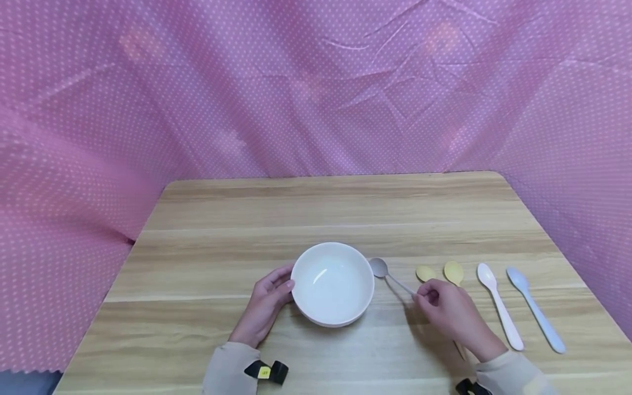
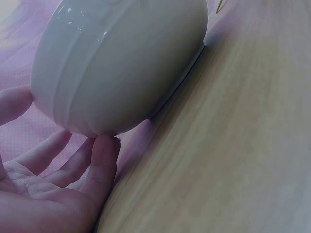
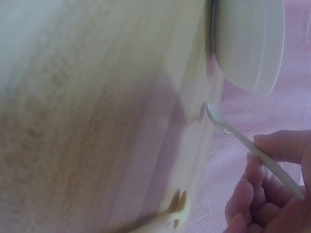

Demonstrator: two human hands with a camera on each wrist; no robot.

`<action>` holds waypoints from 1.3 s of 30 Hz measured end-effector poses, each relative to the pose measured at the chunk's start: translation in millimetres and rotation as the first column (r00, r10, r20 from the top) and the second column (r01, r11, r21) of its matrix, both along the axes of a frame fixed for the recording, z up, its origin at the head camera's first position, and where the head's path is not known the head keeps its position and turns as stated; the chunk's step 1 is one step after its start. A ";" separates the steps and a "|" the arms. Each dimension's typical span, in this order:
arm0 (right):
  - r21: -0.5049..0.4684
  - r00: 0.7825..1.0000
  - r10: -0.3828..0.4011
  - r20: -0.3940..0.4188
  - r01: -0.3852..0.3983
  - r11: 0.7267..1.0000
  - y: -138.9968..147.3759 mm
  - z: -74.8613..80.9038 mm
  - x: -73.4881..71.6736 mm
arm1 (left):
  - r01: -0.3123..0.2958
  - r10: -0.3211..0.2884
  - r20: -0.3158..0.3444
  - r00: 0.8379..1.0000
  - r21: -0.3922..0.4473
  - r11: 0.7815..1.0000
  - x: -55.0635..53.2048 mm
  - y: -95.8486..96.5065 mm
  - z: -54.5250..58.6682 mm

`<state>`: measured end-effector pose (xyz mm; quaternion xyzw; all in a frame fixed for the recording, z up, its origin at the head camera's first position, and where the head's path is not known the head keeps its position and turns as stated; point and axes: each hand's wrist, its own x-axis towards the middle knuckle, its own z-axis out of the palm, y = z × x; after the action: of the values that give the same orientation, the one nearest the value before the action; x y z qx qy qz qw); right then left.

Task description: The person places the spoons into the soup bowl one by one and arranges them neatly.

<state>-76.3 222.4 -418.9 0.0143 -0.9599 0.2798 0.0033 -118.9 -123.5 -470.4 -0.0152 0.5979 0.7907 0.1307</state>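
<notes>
A white bowl [image 1: 333, 285] stands on the wooden table. My left hand [image 1: 266, 302] rests its fingertips and thumb against the bowl's outer left side; in the left wrist view the fingertips [image 2: 104, 150] touch the wall low down, none of them hooked over the rim. Between thumb and fingers my right hand [image 1: 451, 312] pinches the handle of a greyish spoon [image 1: 379, 267]. This spoon is held above the tabletop, its head pointing at the bowl's right side. In the right wrist view the spoon [image 3: 216, 116] hangs apart from the bowl [image 3: 248, 43].
Two yellow spoons [image 1: 453, 272] lie by my right hand, which partly hides them. Farther right lie a white spoon [image 1: 501, 310] and a light blue spoon [image 1: 535, 310]. Pink dotted cloth [image 1: 316, 88] hangs behind and beside the table [image 1: 197, 247].
</notes>
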 end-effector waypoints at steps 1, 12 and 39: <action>-0.003 1.000 -0.004 -0.002 0.004 1.000 0.0 0.1 0.0 | 0.001 -0.001 -0.003 1.000 0.000 1.000 -0.1 0.1 -0.3; -0.025 0.998 -0.034 -0.054 0.033 0.999 -0.4 1.8 0.0 | -0.006 0.006 0.000 1.000 0.008 1.000 -0.7 0.8 -1.9; -0.071 0.976 -0.112 -0.184 0.101 0.992 -1.2 4.8 -4.0 | 0.008 -0.008 -0.002 1.000 -0.010 1.000 -0.8 -0.3 -2.2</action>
<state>-80.2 221.2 -414.1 -0.0109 -0.9456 0.3061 0.1093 -119.7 -123.8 -472.6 -0.0127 0.6019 0.7873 0.1330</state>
